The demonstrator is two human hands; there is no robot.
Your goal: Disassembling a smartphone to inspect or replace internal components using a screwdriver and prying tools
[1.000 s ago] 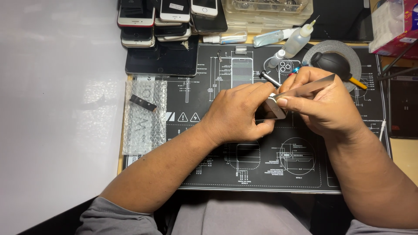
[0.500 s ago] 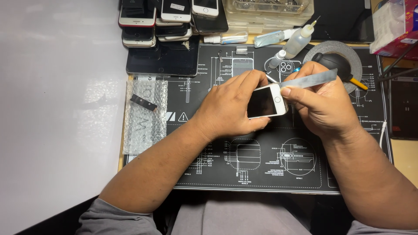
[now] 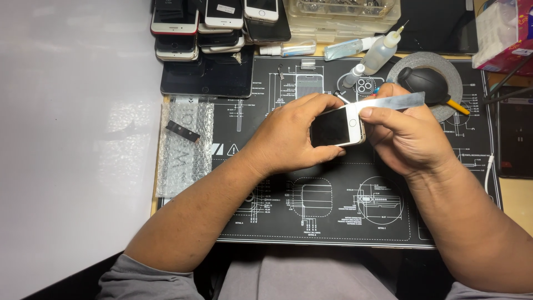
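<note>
My left hand [image 3: 288, 139] grips the white phone [image 3: 337, 126] while my right hand [image 3: 408, 133] pinches a thin metal blade [image 3: 391, 102] at its end, prying; next needs gentle leverage.

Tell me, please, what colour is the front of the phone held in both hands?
White around a dark screen on the phone; the head view shows it.

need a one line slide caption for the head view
Left hand grips a white-framed phone above a black repair mat while the right hand holds a thin metal blade at its end.

Two hands [image 3: 288, 139], one phone [image 3: 336, 126], two bottles [image 3: 380, 53].
</note>
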